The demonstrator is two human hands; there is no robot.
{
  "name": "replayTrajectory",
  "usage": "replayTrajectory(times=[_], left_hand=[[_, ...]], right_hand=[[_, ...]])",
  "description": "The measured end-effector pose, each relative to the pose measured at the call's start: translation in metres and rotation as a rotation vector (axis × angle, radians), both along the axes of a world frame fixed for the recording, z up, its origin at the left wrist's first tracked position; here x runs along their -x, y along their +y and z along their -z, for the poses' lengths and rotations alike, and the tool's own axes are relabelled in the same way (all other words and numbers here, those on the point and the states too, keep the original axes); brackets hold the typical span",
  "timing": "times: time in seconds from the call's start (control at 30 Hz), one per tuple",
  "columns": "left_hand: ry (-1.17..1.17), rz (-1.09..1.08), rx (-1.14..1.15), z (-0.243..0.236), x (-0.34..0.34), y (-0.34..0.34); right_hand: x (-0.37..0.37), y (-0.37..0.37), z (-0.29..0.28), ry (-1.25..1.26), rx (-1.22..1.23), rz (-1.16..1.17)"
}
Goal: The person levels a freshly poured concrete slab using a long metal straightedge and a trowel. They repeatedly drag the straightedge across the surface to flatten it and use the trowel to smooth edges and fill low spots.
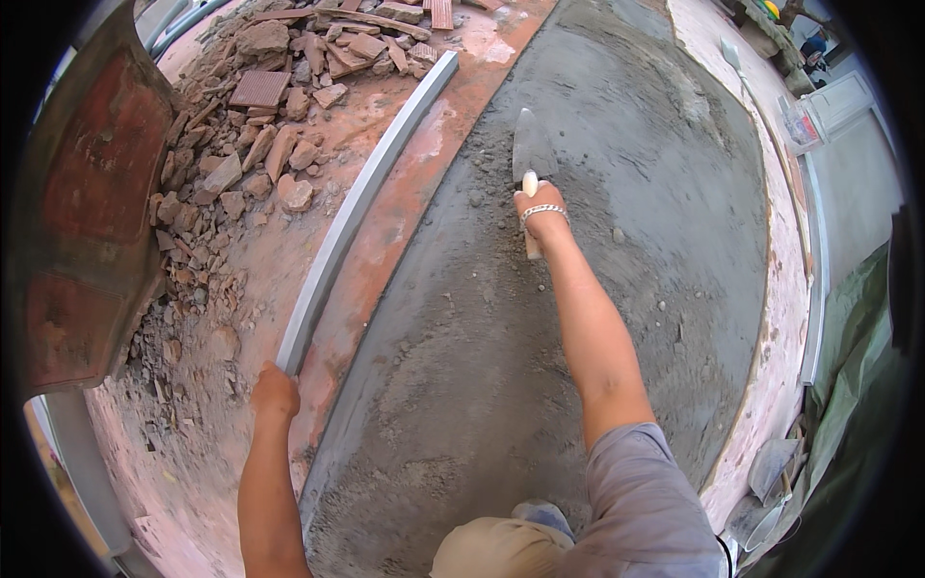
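My right hand (541, 210) is closed around the handle of a pointed trowel (532, 149), its grey blade reaching away from me over the wet mortar bed (665, 193). A chain bracelet circles that wrist. Loose crumbs of mortar lie about the blade. At the left, my left hand (277, 389) grips the near end of a long grey metal straightedge (371, 178). The bar slants away to the upper right, above or on the reddish floor beside the mortar's left edge; whether it touches the floor, I cannot tell.
Broken bricks and tile rubble (279, 144) are heaped at the upper left, beside a rusty red metal panel (96, 222). Along the right, a long-handled tool (747, 82) lies by the mortar. A bucket (802, 125), green sheeting (848, 356) and several scoops (771, 467) stand or lie farther right.
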State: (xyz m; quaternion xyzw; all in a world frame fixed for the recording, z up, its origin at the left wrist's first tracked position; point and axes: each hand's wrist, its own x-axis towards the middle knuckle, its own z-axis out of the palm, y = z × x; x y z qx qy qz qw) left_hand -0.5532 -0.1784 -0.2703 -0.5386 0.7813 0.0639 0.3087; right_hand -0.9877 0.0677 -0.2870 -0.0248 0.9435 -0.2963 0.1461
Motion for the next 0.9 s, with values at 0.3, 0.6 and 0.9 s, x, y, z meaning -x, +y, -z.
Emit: replayTrajectory(times=[0.3,0.6,0.9], left_hand=[[0.002,-0.001,0.014,0.004,0.000,0.000],[0.003,0.017,0.033,0.010,-0.004,-0.003],[0.017,-0.017,0.022,-0.003,0.004,0.006]], right_hand=[[0.000,-0.015,0.008,-0.515,0.486,0.076],[-0.056,-0.001,-0.007,-0.603,0.325,-0.100],[-0.135,0.036,0.010,-0.471,0.088,-0.392]])
